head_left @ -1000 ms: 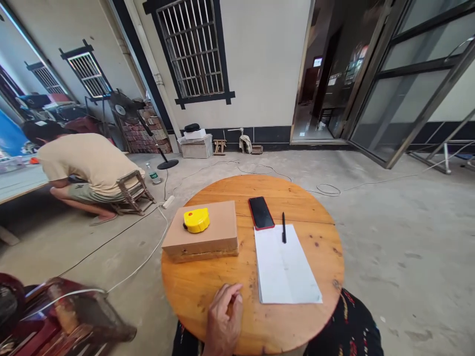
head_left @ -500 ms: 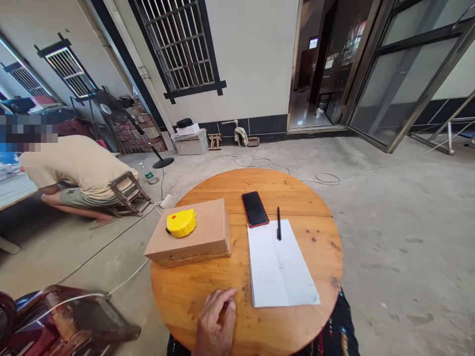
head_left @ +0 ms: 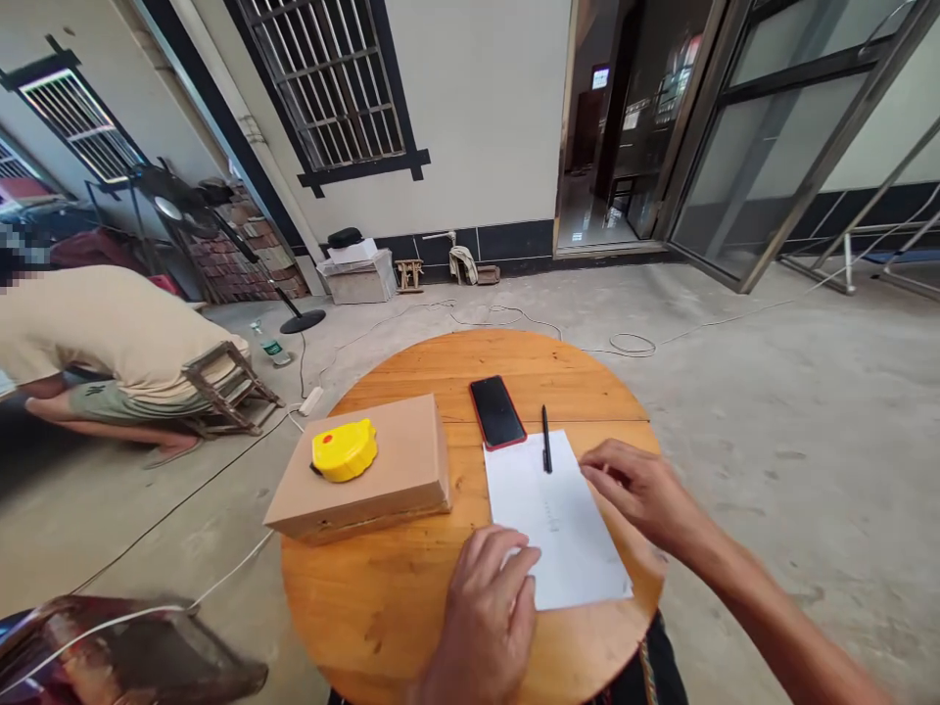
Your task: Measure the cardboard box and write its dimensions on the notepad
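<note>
Across the round wooden table point(head_left: 389, 602), both bare hands of the seated person are at the white paper point(head_left: 565, 553), which lies between them on the right half of the top. From where I stand, the left hand point(head_left: 489, 602) has its fingers loosely bent and a little apart, fingertips over the paper's left edge, nothing held. The right hand point(head_left: 637, 488) comes in from the other side with curled fingers just beside the paper's right edge; I can't tell whether they pinch it.

The black pen point(head_left: 546, 446) lies lengthwise on the paper, its far end jutting past the top edge. Next to it, the red-edged smartphone point(head_left: 497, 411) lies screen up, at the paper's upper left corner. Further left, a yellow tape measure point(head_left: 345, 450) sits on top of a brown cardboard box point(head_left: 407, 441). Beyond, someone in a beige shirt point(head_left: 124, 313) is bent forward on a low wooden chair point(head_left: 246, 397), near a pedestal fan point(head_left: 301, 321).
</note>
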`<state>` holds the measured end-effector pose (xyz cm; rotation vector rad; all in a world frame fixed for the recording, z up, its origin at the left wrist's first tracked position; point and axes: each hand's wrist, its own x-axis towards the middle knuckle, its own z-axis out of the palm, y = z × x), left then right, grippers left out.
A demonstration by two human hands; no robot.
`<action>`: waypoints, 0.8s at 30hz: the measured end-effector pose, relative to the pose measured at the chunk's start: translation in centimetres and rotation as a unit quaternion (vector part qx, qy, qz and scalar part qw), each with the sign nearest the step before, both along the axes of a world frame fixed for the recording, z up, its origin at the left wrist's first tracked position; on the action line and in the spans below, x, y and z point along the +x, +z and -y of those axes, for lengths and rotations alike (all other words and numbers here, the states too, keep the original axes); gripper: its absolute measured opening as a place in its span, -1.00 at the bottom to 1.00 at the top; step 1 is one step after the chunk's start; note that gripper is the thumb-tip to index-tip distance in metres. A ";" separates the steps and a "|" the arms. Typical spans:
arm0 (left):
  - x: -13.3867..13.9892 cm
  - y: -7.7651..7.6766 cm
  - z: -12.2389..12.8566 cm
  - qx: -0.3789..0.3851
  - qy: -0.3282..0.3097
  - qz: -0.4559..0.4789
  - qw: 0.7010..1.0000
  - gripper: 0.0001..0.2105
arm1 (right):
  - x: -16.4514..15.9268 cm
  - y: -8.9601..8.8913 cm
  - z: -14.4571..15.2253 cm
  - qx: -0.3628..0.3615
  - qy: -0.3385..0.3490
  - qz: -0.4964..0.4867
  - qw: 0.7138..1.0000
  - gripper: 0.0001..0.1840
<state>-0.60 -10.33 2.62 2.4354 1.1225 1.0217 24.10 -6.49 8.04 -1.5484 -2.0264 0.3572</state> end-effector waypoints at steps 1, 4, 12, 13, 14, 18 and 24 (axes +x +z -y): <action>0.8 0.3 -0.6 -0.009 -0.012 -0.045 0.999 -0.66 | -0.2 -0.8 -1.7 0.002 -0.001 0.052 0.999 -0.72; 2.6 0.2 -2.4 -0.049 -0.025 -0.153 0.987 -0.60 | -1.0 -2.8 -5.3 -0.006 0.022 0.234 0.972 -0.58; 1.3 -2.1 -3.9 -0.145 -0.064 -0.218 0.963 -0.58 | -1.2 -4.0 -7.8 0.018 0.175 0.359 0.917 -0.68; 1.1 -2.4 -3.8 -0.145 -0.065 -0.216 0.963 -0.59 | -0.9 -4.0 -7.7 0.022 0.174 0.346 0.922 -0.68; 0.9 -2.6 -3.8 -0.146 -0.066 -0.213 0.964 -0.59 | -0.6 -3.7 -7.3 0.032 0.165 0.311 0.935 -0.69; 0.6 -3.0 -3.7 -0.156 -0.068 -0.203 0.964 -0.62 | 0.2 -1.2 -3.8 0.136 -0.030 -0.067 0.988 -0.88; 0.2 -3.0 -3.8 -0.164 -0.078 -0.193 0.964 -0.63 | 1.0 0.9 1.2 0.045 -0.133 -0.530 0.836 -0.62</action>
